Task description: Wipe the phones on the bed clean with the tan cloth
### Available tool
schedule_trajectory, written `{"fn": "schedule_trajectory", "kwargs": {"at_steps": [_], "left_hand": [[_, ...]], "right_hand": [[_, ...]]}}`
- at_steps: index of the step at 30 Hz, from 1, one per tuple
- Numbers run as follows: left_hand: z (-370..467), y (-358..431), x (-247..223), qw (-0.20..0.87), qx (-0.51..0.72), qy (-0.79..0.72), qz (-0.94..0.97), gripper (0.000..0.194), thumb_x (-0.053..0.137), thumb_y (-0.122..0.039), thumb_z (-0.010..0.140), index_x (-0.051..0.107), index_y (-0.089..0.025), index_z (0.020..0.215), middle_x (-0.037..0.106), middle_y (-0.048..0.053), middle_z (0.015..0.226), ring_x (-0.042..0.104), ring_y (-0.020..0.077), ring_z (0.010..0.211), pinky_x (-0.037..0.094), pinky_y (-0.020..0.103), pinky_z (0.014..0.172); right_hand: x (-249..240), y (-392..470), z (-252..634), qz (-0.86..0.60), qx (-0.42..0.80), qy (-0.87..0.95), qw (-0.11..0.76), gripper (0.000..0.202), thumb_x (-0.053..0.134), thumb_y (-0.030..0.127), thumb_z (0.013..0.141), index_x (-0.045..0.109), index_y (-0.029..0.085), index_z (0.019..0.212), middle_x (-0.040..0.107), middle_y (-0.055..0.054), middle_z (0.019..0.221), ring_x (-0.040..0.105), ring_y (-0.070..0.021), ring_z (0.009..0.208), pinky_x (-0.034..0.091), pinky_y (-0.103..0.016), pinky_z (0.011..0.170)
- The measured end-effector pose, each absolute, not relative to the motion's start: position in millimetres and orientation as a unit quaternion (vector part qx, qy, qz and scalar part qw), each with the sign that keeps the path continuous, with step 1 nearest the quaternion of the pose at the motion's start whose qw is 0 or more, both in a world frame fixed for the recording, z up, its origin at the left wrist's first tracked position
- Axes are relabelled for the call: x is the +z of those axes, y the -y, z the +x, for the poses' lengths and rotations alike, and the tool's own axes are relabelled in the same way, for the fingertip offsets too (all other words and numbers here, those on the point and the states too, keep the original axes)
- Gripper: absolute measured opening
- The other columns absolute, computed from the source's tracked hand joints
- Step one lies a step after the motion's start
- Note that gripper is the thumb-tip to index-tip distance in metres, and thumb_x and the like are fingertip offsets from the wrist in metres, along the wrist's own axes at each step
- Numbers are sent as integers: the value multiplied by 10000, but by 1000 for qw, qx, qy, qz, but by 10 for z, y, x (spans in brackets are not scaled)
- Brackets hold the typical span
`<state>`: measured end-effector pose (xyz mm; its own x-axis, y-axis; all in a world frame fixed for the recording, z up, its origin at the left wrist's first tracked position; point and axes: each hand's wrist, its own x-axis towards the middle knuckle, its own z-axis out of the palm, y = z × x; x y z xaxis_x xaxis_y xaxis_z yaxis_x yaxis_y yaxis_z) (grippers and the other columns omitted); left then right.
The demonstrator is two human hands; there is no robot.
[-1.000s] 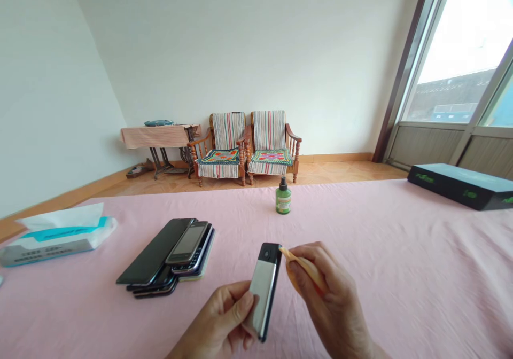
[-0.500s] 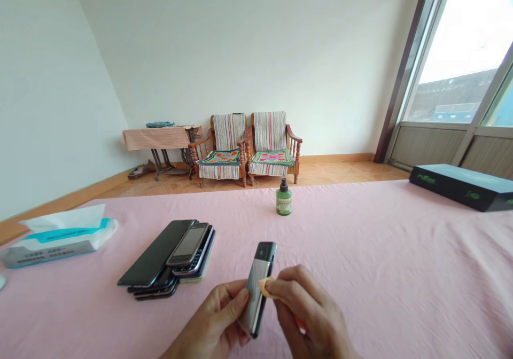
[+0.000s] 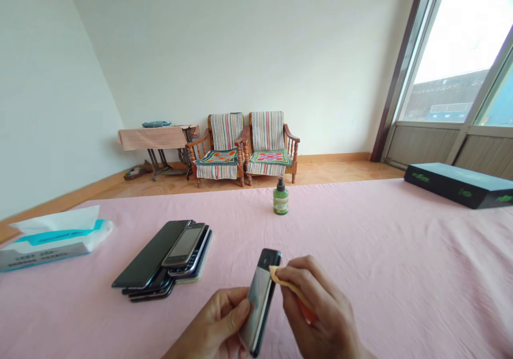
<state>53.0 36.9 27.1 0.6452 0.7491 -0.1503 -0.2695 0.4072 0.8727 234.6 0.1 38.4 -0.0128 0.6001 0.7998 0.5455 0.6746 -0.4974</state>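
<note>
My left hand (image 3: 226,319) grips the lower part of a mobile phone (image 3: 261,295), thumb on its silver back. The phone is tilted, its black camera end pointing away from me. Pinched in my right hand (image 3: 320,308) is a yellow-orange cloth (image 3: 289,286), whose tip meets the phone's right edge near the camera end. Some orange shows under the right fingers; the rest of the cloth is hidden by them. To the left lie stacked phones (image 3: 154,255), with a small grey phone (image 3: 184,247) on top.
A green spray bottle (image 3: 281,198) stands beyond my hands on the pink tablecloth (image 3: 360,252). A tissue pack (image 3: 56,241) lies at the left, a black box (image 3: 457,185) at the far right. Two wooden chairs (image 3: 267,134) and a small covered table (image 3: 156,138) stand by the wall.
My right hand has moved the cloth up along the phone's edge toward the camera end. The phone sits slightly lower and to the right. The whole view has shifted a little.
</note>
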Motion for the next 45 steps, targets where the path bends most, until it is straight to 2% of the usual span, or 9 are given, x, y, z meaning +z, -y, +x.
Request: {"fn": "schedule_trajectory", "kwargs": {"at_steps": [9, 20, 29, 34, 38, 45], "left_hand": [[498, -374, 271, 793, 318, -294, 428, 331, 763, -438, 723, 708, -127, 823, 443, -38, 544, 352, 51, 463, 300, 161, 456], [473, -394, 281, 797, 301, -291, 435, 394, 756, -467, 716, 724, -116, 892, 385, -48, 540, 316, 54, 464, 289, 169, 446], [476, -405, 306, 794, 283, -288, 454, 426, 760, -496, 697, 723, -105, 860, 410, -41, 530, 326, 55, 449, 292, 171, 435], [481, -424, 306, 797, 277, -268, 465, 409, 742, -488, 723, 719, -100, 849, 433, -33, 536, 333, 53, 448, 277, 163, 426], [510, -446, 320, 805, 292, -241, 456, 334, 705, -428, 789, 713, -105, 871, 378, -55, 527, 290, 45, 452, 273, 153, 440], [517, -425, 296, 795, 293, -251, 468, 322, 721, -401, 783, 677, -97, 882, 441, -19, 634, 333, 53, 531, 266, 154, 496]], "right_hand": [[430, 0, 2364, -402, 31, 723, 561, 305, 441, -6, 811, 557, 198, 1005, 580, -52, 864, 609, -134, 737, 525, -221, 634], [521, 17, 2425, -389, 37, 747, 537, 300, 428, -12, 791, 567, 207, 942, 566, -39, 860, 584, -127, 748, 499, -220, 628], [543, 10, 2437, -404, 36, 747, 528, 292, 421, 1, 789, 583, 211, 912, 569, -39, 842, 582, -131, 732, 495, -229, 606], [500, 7, 2405, -407, 43, 736, 540, 294, 417, -7, 788, 572, 206, 918, 566, -34, 836, 577, -124, 703, 492, -224, 595], [489, 34, 2370, -367, 73, 766, 522, 318, 433, -23, 763, 578, 209, 924, 556, -26, 836, 584, -121, 731, 488, -205, 600], [536, -30, 2419, -427, 77, 669, 603, 233, 474, 38, 863, 587, 207, 976, 551, -31, 869, 590, -121, 756, 497, -229, 655]]}}
